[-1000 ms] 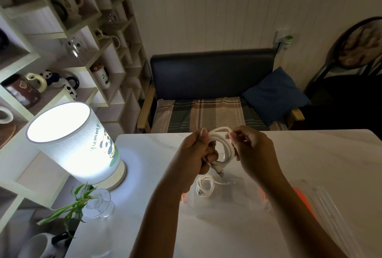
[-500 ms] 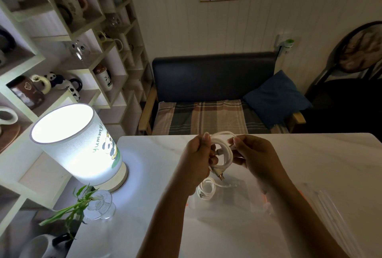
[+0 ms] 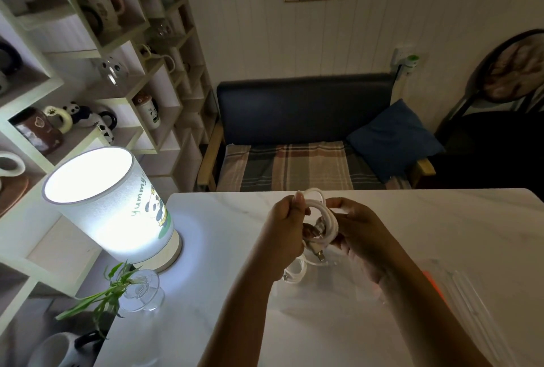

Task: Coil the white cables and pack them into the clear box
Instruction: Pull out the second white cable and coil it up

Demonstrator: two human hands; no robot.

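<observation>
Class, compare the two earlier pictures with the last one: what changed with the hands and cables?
Little changed: both hands, left hand and right hand, keep gripping the white cable coil, with its plug end now hanging lower. The second coiled cable stayed in the clear box.

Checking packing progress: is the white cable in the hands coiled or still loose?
Coiled. The white cable forms stacked loops held between the left hand and right hand, with a plug end hanging below.
</observation>
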